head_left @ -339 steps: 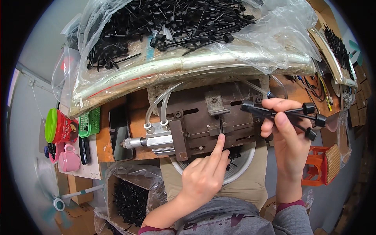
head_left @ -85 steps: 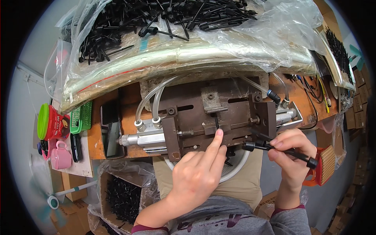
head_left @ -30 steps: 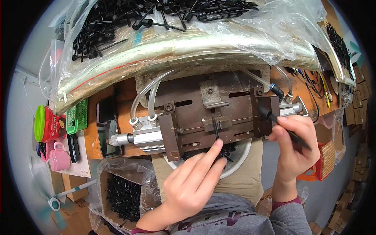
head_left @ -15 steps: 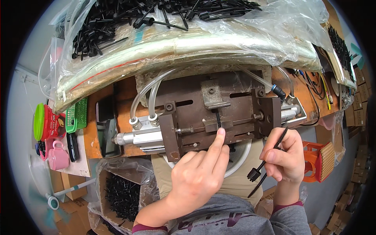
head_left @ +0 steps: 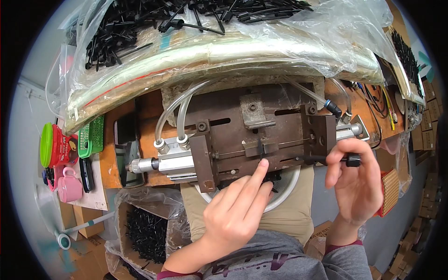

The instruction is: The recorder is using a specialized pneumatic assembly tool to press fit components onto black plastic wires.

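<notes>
A large clear plastic bag (head_left: 261,46) full of thin black plastic parts lies across the top, behind the brown metal fixture. Lower left, a second crumpled clear plastic bag (head_left: 140,219) holds more black parts inside a brown cardboard box (head_left: 86,224). More brown cardboard cartons (head_left: 431,107) are stacked at the right edge, beside a red slotted plastic basket (head_left: 389,193).

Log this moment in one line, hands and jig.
left hand: index finger on brown metal jig | right hand: holds black plastic rod at jig's right end
</notes>
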### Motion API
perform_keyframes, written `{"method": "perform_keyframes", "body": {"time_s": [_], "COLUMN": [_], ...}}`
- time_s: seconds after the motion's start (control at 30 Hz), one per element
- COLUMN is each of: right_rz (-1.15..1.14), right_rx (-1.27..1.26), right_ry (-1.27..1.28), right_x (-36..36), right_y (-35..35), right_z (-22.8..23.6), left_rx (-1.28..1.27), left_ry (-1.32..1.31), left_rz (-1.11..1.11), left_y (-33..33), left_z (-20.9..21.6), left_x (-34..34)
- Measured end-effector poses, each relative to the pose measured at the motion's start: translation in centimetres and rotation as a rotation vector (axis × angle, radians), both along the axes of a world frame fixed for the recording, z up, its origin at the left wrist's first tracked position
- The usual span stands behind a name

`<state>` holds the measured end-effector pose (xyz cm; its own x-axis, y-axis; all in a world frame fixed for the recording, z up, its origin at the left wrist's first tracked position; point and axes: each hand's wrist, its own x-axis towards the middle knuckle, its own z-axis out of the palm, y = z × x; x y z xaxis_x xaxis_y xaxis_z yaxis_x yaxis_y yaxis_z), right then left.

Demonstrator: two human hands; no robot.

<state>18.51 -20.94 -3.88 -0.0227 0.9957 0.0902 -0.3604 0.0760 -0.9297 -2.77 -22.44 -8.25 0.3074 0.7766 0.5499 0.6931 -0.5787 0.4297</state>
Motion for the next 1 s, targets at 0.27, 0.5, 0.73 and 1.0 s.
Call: {"method": "perform_keyframes", "body": {"time_s": [0.27,0.5,0.73,1.0], "right_rz": [-0.030,0.018,0.055,0.097], "right_rx": [0.125,0.313,0.542,0.742], "right_ry": [-0.029,-0.563,-1.157,-1.380], "right_x": [1.1,-0.4,-2.6,-4.9], "right_y": [-1.0,-1.0,-0.6,0.3], "right_z": [0.6,0.6,-2.2,-3.3], "left_rx": [0.019,-0.076,0.252,0.307], "left_ry": [0.203,0.199,0.039,0.381], "left_rz": [0.045,-0.037,0.086,0.149], "left_y": [0.9,1.1,9.4,20.3], "left_z": [0.0,2.0,8.3,8.6], "left_x": [0.5,-0.6,-3.8,-9.2]}}
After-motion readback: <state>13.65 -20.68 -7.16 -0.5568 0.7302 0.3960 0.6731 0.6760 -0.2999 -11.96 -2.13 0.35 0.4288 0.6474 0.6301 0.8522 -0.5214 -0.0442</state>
